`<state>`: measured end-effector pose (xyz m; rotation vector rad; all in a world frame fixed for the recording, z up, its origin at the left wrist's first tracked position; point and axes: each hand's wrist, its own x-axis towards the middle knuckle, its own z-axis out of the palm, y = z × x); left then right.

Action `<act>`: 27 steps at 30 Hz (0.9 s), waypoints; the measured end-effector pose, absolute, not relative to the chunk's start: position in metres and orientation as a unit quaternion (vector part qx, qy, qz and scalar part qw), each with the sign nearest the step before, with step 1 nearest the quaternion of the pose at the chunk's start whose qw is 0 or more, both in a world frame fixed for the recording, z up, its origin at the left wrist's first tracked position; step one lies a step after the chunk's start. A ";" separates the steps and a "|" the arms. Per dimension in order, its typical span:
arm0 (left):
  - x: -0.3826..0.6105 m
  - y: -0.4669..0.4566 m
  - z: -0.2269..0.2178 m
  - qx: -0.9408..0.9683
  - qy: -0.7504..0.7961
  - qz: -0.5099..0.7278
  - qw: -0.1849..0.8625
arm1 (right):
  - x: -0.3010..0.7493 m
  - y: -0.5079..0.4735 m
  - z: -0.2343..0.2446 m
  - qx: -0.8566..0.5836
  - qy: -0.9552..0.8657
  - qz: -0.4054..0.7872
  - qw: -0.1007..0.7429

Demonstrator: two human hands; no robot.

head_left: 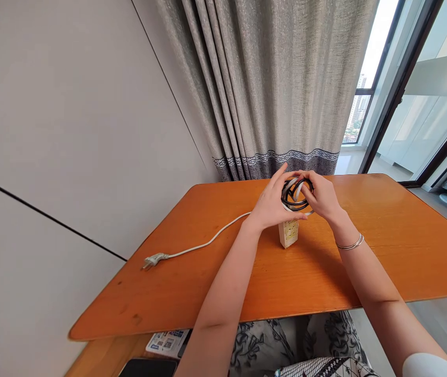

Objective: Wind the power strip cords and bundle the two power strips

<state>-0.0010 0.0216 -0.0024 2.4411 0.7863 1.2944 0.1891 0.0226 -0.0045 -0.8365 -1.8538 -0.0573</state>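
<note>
A coil of black and white cable (pixel 289 203) is bunched up between my two hands, over the middle of the table. My left hand (pixel 267 205) curves round its left side, thumb below and fingers above. At the coil's upper right, the fingers of my right hand (pixel 323 197) are closed on the cable. Just under the coil, a cream power strip (pixel 288 233) shows its socket face; its far part is hidden behind the hands and cable. From behind my left hand a white cord (pixel 216 238) runs left to a plug (pixel 154 261) lying on the table.
The orange-brown wooden table (pixel 368 225) has a raised front edge before my lap. Below it at left lie a dark flat device (pixel 148 368) and a printed box (pixel 166 343). A grey curtain (pixel 286 94) hangs behind, with a wall at left and glass doors at right.
</note>
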 end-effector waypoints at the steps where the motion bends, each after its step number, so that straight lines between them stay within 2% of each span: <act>1: -0.001 0.020 -0.001 0.846 0.280 0.434 0.133 | 0.188 0.021 -0.004 -0.348 -0.774 -0.022 0.529; 7: -0.002 0.021 0.000 0.839 0.300 0.415 0.184 | 0.185 0.015 0.001 -0.327 -0.754 -0.004 0.570; 13: -0.002 0.025 0.001 0.825 0.253 0.409 0.295 | 0.184 0.015 0.003 -0.258 -0.746 0.160 0.593; 17: -0.002 0.026 -0.001 0.800 0.238 0.414 0.364 | 0.185 0.017 0.002 -0.225 -0.733 0.216 0.604; 23: -0.003 0.030 -0.004 0.784 0.229 0.436 0.377 | 0.183 0.017 -0.001 -0.212 -0.744 0.232 0.590; 27: -0.001 0.029 -0.003 0.783 0.227 0.449 0.366 | 0.183 0.014 0.003 -0.221 -0.762 0.171 0.584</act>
